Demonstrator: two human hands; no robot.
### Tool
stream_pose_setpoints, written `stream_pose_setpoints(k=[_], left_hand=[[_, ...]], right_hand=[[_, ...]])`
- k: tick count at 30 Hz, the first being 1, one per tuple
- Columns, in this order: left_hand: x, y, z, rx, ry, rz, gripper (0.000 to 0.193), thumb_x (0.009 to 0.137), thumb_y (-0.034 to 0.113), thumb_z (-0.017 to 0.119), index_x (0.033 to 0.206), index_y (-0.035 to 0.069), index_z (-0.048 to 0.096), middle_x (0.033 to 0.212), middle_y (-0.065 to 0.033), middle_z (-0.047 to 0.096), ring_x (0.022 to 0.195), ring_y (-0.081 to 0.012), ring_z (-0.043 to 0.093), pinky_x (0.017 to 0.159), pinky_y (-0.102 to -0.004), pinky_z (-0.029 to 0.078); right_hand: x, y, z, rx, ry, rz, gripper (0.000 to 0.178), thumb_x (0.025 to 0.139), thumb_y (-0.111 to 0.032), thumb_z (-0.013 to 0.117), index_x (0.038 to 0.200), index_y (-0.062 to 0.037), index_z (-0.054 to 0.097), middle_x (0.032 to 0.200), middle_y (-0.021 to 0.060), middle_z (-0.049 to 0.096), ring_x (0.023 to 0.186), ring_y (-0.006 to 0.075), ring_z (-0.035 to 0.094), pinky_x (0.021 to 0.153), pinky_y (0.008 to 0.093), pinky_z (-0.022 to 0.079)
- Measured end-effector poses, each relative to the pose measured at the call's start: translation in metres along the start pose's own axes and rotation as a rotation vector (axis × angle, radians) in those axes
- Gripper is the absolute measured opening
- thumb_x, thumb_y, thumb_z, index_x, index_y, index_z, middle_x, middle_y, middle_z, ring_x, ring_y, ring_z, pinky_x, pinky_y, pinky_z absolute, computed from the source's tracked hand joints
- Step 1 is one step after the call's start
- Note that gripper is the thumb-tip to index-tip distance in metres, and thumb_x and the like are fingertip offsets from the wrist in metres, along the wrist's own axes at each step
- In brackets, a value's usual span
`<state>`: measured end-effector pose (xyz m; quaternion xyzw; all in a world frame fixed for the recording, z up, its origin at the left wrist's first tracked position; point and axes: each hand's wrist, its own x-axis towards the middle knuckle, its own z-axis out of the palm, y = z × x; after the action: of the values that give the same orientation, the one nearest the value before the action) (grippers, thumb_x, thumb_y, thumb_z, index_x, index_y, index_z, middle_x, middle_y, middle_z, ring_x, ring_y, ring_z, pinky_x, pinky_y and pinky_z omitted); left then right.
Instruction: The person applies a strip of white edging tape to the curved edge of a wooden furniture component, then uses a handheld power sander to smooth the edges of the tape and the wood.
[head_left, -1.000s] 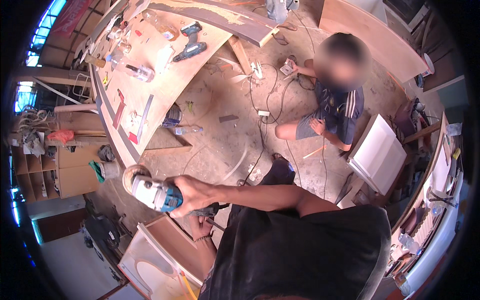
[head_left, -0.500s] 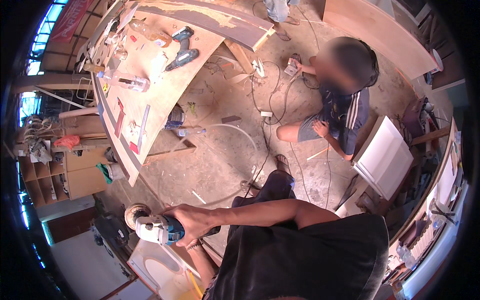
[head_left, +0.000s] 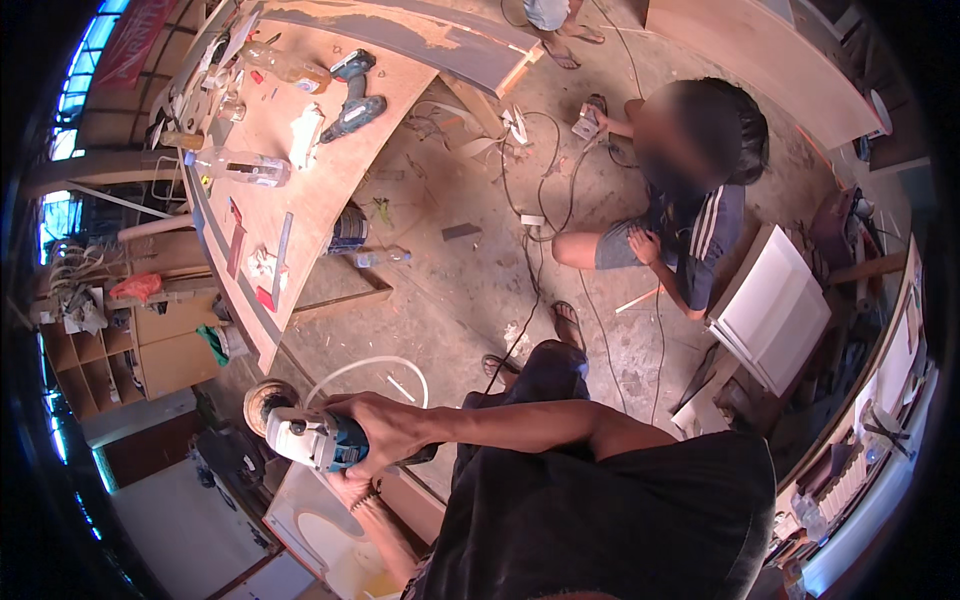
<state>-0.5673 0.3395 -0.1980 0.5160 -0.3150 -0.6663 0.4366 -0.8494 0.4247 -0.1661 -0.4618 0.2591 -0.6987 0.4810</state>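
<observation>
My right hand (head_left: 390,430) wraps over the body of a blue and white angle grinder (head_left: 318,440). A round, brownish disc (head_left: 268,405) sits at the tool's head. Below it my left hand (head_left: 350,487), with a bracelet at the wrist, is closed against the grinder's underside; its fingers are partly hidden. A thin pale strip (head_left: 385,360) forms a loop just beyond the grinder and right hand. Under the left forearm is a pale panel (head_left: 300,510) with a curved cutout.
On the left, a wooden worktable (head_left: 345,190) holds a cordless drill (head_left: 355,100), plastic bottles (head_left: 250,168) and scraps. Another person (head_left: 690,190) squats ahead right, holding a small box-like thing. Cables (head_left: 535,280) cross the floor. White panels (head_left: 775,310) lean at the right.
The pale loop has shrunk from a wide, blurred arc to a smaller, sharper one. The grinder has shifted slightly up. My left hand now shows more beneath it.
</observation>
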Motion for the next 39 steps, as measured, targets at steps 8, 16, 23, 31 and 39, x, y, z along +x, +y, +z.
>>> stream_pose_setpoints(k=[8, 16, 23, 31, 39], left_hand=[[0.003, 0.007, -0.021, 0.048, -0.046, 0.071, 0.053, 0.107, 0.034, 0.050, 0.152, 0.009, 0.041, 0.143, -0.0150, 0.056, 0.127, -0.0322, 0.060, 0.106, -0.0464, 0.054], [-0.032, 0.014, 0.102, 0.041, 0.325, 0.009, 0.026, 0.107, 0.024, 0.046, 0.106, 0.008, 0.066, 0.075, 0.0029, 0.064, 0.057, -0.0085, 0.056, 0.060, -0.0265, 0.053], [-0.013, 0.026, 0.052, 0.111, 0.120, 0.199, 0.003, 0.101, 0.011, 0.059, 0.099, 0.009, 0.062, 0.056, 0.0069, 0.042, 0.044, -0.0036, 0.035, 0.043, -0.0221, 0.031], [0.007, 0.038, 0.042, 0.049, -0.037, 0.229, 0.008, 0.096, 0.003, 0.058, 0.102, 0.005, 0.063, 0.060, 0.0044, 0.051, 0.044, -0.0033, 0.038, 0.042, -0.0206, 0.031], [0.013, 0.038, 0.000, -0.106, -0.245, 0.005, 0.011, 0.100, 0.015, 0.065, 0.107, 0.007, 0.062, 0.068, 0.0067, 0.051, 0.049, -0.0020, 0.038, 0.048, -0.0191, 0.030]], right_hand=[[-0.011, 0.008, -0.007, -0.031, -0.012, 0.140, 0.070, 0.061, -0.022, 0.083, 0.122, 0.0055, 0.063, 0.114, 0.0235, 0.070, 0.107, 0.0351, 0.069, 0.096, 0.0404, 0.053], [-0.008, 0.016, -0.010, -0.084, 0.058, 0.131, 0.057, 0.062, -0.023, 0.083, 0.108, 0.0066, 0.067, 0.093, 0.0231, 0.073, 0.086, 0.0313, 0.072, 0.082, 0.0403, 0.055], [-0.006, 0.017, 0.005, -0.054, -0.057, 0.308, 0.051, 0.065, -0.025, 0.082, 0.101, 0.0063, 0.066, 0.085, 0.0134, 0.069, 0.078, 0.0198, 0.064, 0.075, 0.0348, 0.052], [-0.003, 0.036, 0.051, -0.131, -0.052, 0.356, 0.052, 0.064, -0.026, 0.085, 0.100, 0.0073, 0.066, 0.087, 0.0110, 0.068, 0.079, 0.0181, 0.062, 0.074, 0.0328, 0.051], [-0.009, 0.041, 0.100, -0.285, 0.089, 0.426, 0.063, 0.064, -0.028, 0.088, 0.110, 0.0090, 0.064, 0.101, 0.0115, 0.069, 0.090, 0.0170, 0.062, 0.085, 0.0333, 0.051]])
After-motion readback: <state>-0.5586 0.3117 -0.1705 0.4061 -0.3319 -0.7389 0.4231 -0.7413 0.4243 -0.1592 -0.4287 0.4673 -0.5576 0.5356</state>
